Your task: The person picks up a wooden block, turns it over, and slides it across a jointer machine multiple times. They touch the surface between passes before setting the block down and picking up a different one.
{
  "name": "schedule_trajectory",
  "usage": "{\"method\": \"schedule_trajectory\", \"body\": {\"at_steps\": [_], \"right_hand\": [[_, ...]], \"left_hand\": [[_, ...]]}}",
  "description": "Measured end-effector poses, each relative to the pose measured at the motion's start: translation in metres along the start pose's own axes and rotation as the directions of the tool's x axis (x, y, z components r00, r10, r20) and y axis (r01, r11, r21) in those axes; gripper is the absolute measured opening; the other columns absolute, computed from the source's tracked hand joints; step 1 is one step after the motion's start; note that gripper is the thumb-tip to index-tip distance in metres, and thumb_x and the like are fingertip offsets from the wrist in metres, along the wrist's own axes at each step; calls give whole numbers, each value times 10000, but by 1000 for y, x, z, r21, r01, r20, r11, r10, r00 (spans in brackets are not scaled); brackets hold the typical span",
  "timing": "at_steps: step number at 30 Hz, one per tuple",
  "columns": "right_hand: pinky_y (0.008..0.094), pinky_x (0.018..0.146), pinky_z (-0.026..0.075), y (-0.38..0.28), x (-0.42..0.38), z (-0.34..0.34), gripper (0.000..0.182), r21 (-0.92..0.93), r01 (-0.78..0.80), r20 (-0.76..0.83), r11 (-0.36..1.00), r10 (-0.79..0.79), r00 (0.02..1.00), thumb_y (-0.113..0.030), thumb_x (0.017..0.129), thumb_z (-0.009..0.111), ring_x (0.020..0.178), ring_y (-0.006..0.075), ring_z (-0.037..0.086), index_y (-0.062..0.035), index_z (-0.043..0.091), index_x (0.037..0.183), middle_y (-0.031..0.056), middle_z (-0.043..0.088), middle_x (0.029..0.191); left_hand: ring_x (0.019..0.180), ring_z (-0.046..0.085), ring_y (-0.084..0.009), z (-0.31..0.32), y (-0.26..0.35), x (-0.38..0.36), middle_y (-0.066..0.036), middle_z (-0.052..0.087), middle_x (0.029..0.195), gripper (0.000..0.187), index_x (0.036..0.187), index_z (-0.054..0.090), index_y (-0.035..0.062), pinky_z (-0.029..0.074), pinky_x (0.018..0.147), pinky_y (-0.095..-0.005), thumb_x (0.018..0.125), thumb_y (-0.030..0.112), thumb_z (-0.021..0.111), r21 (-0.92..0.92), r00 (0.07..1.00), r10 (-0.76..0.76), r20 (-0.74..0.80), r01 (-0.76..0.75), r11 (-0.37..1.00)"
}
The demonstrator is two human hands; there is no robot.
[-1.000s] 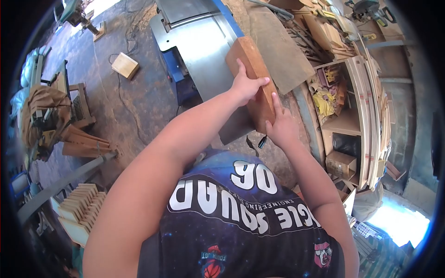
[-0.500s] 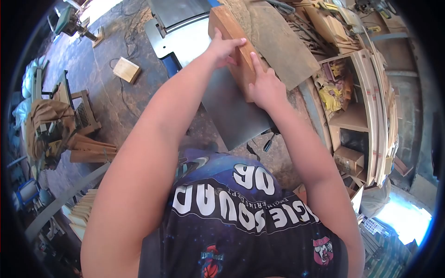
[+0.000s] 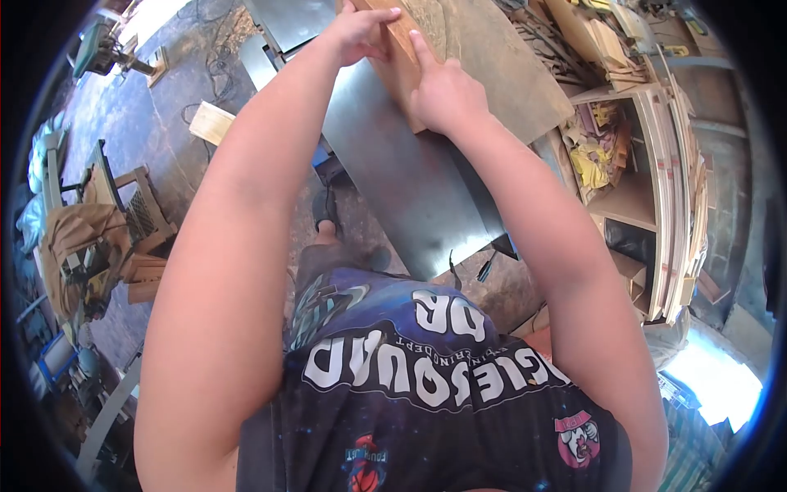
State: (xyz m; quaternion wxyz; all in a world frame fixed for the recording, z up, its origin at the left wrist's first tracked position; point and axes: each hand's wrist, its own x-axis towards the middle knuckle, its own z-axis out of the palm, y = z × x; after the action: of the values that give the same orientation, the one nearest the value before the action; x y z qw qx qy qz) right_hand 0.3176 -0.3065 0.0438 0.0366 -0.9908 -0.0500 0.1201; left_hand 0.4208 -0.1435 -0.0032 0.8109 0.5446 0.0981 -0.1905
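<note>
A thick reddish-brown wooden board point(image 3: 401, 80) stands on edge on the smooth metal bed point(image 3: 393, 176) of a machine that looks like a jointer. Its far end is cut off by the top of the view. My left hand point(image 3: 361, 34) grips the board from the left, with a finger or thumb over the top edge. From the near right, my right hand point(image 3: 449, 94) holds the board's near part, one finger stretched along its top edge. The rest of that hand's grip is partly hidden.
Right of the bed lies a flat brown sheet point(image 3: 512, 78). A wooden shelf point(image 3: 627, 201) with scraps and upright strips stands further right. On the floor at left is a pale wood block point(image 3: 211, 123), partly behind my arm. A black lever point(image 3: 485, 269) sticks out near the bed's close end.
Both hands and the board have moved away from me along the metal bed, toward the top of the view. More of the bed's near part now shows.
</note>
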Motion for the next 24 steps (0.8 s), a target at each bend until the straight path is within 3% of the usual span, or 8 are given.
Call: {"method": "schedule_trajectory", "body": {"at_steps": [2,3,5,8,11,14,16,24], "right_hand": [[528,991,546,-7,15,-2,843,12,4,1,1000,-4,1000,-230,944,558,1136,441,686,-315,186,1696,296,619,1282],[524,996,546,-11,23,-3,849,21,9,9,1000,-9,1000,-226,938,584,1140,443,687,-295,204,1694,301,610,1304],[516,1004,544,-17,39,-8,862,40,14,22,999,-15,1000,-217,925,635,1148,448,689,-254,239,1690,312,591,1349],[528,1023,528,-33,56,-18,826,21,-15,37,1000,15,999,-240,934,607,1192,446,665,-288,260,1683,302,610,1360],[535,952,568,-41,74,-32,738,116,-27,5,993,26,1000,-251,941,631,1095,441,710,-151,379,1627,300,665,1259],[542,943,570,-46,89,-36,807,121,23,-13,992,-21,1000,-172,941,563,1088,457,708,-176,236,1679,335,653,1240],[541,945,569,-52,97,-41,800,130,14,-2,991,-14,1000,-183,941,575,1082,457,708,-174,256,1674,333,652,1234],[541,947,569,-74,142,-47,804,117,18,-2,993,-18,1000,-180,938,588,1086,464,706,-183,263,1674,337,652,1216]], "left_hand": [[1193,588,-595,-32,1,45,-267,495,1486,1251,1618,-185,312,422,907,-846,894,162,824,-48,988,-70,139,77,996],[1130,627,-554,-28,9,40,-283,483,1485,1217,1636,-128,297,477,885,-803,892,203,830,-19,996,-90,-13,90,996],[1096,638,-542,-38,17,53,-287,503,1458,1226,1637,-121,294,510,846,-775,882,212,842,9,998,-65,-1,65,998],[1072,664,-504,-49,27,70,-276,548,1411,1174,1634,-53,286,562,788,-715,879,214,843,16,998,-44,-47,45,999],[1094,669,-485,-59,39,81,-252,562,1406,1015,1602,107,261,568,783,-707,891,208,829,24,1000,-25,2,25,999],[1130,662,-482,-69,50,94,-218,571,1405,845,1532,250,234,569,766,-710,903,201,813,40,998,-5,59,3,999],[1158,651,-487,-76,57,103,-200,578,1399,762,1485,308,221,564,759,-722,909,196,805,69,999,-15,46,12,998],[1137,633,-532,-98,85,128,-232,525,1439,798,1494,296,210,558,757,-741,893,210,822,30,999,23,45,-24,999]]}}
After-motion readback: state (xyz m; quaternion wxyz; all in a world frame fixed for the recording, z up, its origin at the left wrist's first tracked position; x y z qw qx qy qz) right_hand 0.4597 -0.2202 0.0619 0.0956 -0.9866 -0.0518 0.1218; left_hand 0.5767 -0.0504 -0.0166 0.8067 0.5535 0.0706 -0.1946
